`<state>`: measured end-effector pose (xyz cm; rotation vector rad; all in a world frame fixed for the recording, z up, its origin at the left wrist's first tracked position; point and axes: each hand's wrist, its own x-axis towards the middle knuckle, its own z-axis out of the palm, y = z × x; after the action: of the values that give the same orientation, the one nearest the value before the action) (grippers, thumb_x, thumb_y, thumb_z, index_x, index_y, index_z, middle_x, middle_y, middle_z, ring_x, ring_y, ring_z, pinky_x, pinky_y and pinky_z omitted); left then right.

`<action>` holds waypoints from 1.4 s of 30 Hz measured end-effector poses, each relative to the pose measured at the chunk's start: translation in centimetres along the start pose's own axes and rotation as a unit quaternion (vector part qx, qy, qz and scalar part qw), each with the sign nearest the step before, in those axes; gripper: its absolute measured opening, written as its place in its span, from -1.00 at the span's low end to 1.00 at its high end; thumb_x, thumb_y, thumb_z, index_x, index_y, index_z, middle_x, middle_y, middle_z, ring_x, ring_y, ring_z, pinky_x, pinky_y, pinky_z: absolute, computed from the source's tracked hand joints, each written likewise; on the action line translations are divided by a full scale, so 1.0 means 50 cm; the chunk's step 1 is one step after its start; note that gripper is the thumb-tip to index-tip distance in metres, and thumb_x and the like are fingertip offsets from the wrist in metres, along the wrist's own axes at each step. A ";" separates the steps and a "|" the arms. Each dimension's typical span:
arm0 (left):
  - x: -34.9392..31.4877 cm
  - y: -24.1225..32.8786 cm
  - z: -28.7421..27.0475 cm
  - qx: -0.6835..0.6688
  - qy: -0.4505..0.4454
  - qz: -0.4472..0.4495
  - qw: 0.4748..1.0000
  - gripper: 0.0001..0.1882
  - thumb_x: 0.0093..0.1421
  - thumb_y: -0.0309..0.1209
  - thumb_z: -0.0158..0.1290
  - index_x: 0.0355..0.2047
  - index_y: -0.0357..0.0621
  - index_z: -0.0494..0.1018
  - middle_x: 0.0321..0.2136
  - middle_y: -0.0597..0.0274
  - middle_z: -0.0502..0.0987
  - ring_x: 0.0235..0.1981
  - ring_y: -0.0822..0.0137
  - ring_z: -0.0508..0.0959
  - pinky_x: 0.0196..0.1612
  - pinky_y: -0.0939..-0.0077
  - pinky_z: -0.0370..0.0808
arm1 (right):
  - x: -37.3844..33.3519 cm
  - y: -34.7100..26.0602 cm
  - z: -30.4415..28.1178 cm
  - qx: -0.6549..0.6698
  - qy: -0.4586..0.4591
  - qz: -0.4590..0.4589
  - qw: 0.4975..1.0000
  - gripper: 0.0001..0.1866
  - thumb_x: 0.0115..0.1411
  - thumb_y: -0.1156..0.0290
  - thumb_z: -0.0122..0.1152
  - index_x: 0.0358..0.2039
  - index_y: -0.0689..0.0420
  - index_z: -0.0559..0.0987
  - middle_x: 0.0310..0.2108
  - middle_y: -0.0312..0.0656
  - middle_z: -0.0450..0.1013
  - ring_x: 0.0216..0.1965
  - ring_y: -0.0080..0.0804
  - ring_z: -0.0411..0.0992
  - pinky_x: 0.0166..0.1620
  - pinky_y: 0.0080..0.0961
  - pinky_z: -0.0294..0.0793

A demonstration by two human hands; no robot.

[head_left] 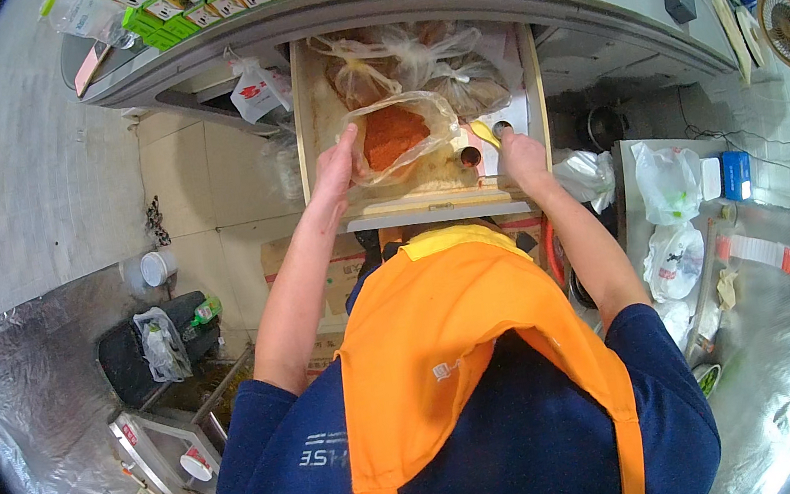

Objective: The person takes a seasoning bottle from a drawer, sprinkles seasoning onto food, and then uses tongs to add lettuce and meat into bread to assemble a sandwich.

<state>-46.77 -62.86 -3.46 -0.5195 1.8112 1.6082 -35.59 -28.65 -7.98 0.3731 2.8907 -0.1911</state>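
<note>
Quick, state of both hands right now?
Left hand: closed, holding a clear plastic bag of orange-red powder.
Right hand: closed, holding a yellow spoon; anything else, can't tell.

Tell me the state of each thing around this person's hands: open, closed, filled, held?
Pale wooden drawer: pulled open.
Clear thin plastic bag: mouth open, held by the left hand.
Red-orange powder: loose inside that bag.
Yellow spoon: held in the right hand.
Small round dark container: appears open-topped, contents unclear.
Other clear plastic bags: filled, bunched together; whether tied is unclear.
</note>
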 end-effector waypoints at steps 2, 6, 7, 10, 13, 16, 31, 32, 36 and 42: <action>-0.004 -0.004 -0.004 -0.014 0.001 0.004 1.000 -0.42 0.31 0.26 0.06 -0.58 0.08 0.37 -0.68 0.40 0.42 -0.64 0.49 0.37 -0.51 0.51 0.16 | -0.004 0.001 -0.046 0.052 -0.018 -0.057 0.997 -0.84 0.25 0.38 0.23 -0.27 0.20 0.66 -0.37 0.02 0.64 -0.34 -0.11 0.66 -0.29 -0.24 0.62; -0.013 -0.009 -0.001 -0.045 0.004 0.007 0.999 -0.46 0.34 0.21 0.05 -0.55 0.08 0.37 -0.66 0.42 0.41 -0.60 0.49 0.40 -0.49 0.51 0.17 | -0.029 -0.066 -0.195 0.346 0.123 -0.037 0.929 -0.74 0.31 0.34 0.24 -0.10 0.24 0.66 -0.30 0.04 0.59 -0.29 -0.07 0.60 -0.21 -0.26 0.57; -0.015 -0.009 0.003 -0.051 0.002 0.008 0.999 -0.47 0.35 0.20 0.04 -0.55 0.09 0.37 -0.65 0.43 0.41 -0.59 0.49 0.41 -0.48 0.51 0.18 | -0.029 -0.097 -0.224 0.365 0.142 -0.065 0.918 -0.76 0.32 0.35 0.23 -0.13 0.24 0.65 -0.31 0.03 0.59 -0.29 -0.06 0.60 -0.22 -0.25 0.57; -0.015 -0.011 0.001 -0.026 0.002 0.006 1.000 -0.48 0.36 0.19 0.04 -0.53 0.09 0.36 -0.62 0.44 0.40 -0.56 0.48 0.44 -0.45 0.49 0.21 | -0.018 -0.203 -0.236 0.338 0.182 -0.165 0.909 -0.83 0.33 0.41 0.18 -0.24 0.25 0.62 -0.31 0.02 0.59 -0.31 0.00 0.60 -0.25 -0.18 0.58; -0.015 -0.005 0.009 -0.046 0.002 0.001 0.999 -0.45 0.39 0.17 0.00 -0.54 0.03 0.39 -0.62 0.41 0.43 -0.56 0.48 0.44 -0.46 0.49 0.27 | 0.032 -0.272 -0.148 0.189 0.146 -0.220 0.946 -0.83 0.34 0.45 0.11 -0.33 0.26 0.58 -0.33 0.09 0.60 -0.31 0.10 0.59 -0.26 -0.11 0.59; -0.029 0.012 0.019 -0.043 0.006 0.013 0.999 -0.45 0.39 0.18 0.00 -0.53 0.03 0.40 -0.62 0.43 0.42 -0.58 0.49 0.44 -0.48 0.50 0.24 | 0.072 -0.317 -0.069 0.189 0.086 -0.185 0.960 -0.80 0.35 0.46 0.06 -0.36 0.28 0.58 -0.40 0.17 0.59 -0.35 0.14 0.59 -0.27 -0.08 0.59; -0.151 0.006 0.055 0.190 0.261 0.450 0.833 -0.59 0.25 -0.33 0.24 -0.06 -0.34 0.36 -0.16 -0.07 0.41 -0.21 0.06 0.48 -0.13 0.22 0.47 | 0.056 -0.278 -0.113 0.624 -0.145 0.079 0.764 -0.71 0.48 0.39 0.05 -0.06 0.41 0.55 -0.33 -0.06 0.62 -0.43 -0.46 0.55 -0.32 -0.55 0.62; -0.182 -0.006 0.065 0.154 0.177 0.452 0.861 -0.63 0.19 -0.47 0.24 -0.05 -0.30 0.37 -0.18 0.00 0.39 -0.21 0.05 0.48 -0.11 0.22 0.48 | 0.052 -0.275 -0.128 0.624 -0.144 0.074 0.764 -0.70 0.48 0.39 0.05 -0.05 0.42 0.55 -0.32 -0.06 0.62 -0.42 -0.46 0.55 -0.31 -0.55 0.62; -0.158 -0.057 0.140 0.279 -0.120 0.352 0.885 -0.62 0.23 -0.39 0.16 -0.02 -0.33 0.39 -0.21 -0.18 0.55 -0.19 -0.06 0.60 -0.13 0.16 0.54 | 0.067 -0.247 -0.158 0.629 -0.114 0.051 0.767 -0.70 0.46 0.39 0.07 -0.18 0.42 0.60 -0.37 -0.06 0.63 -0.47 -0.47 0.56 -0.37 -0.53 0.61; 0.009 -0.109 0.274 0.446 -0.157 0.284 0.834 -0.56 0.14 -0.27 0.20 -0.03 -0.23 0.43 -0.18 -0.20 0.60 -0.14 -0.26 0.59 -0.08 -0.05 0.54 | 0.078 -0.228 -0.201 0.626 -0.130 0.053 0.767 -0.72 0.46 0.40 0.06 -0.13 0.41 0.59 -0.37 -0.07 0.63 -0.47 -0.50 0.55 -0.38 -0.53 0.60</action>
<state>-40.60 -50.30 -8.16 0.7246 2.2768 0.8706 -44.31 -37.08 1.98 0.6073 2.0063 -1.9590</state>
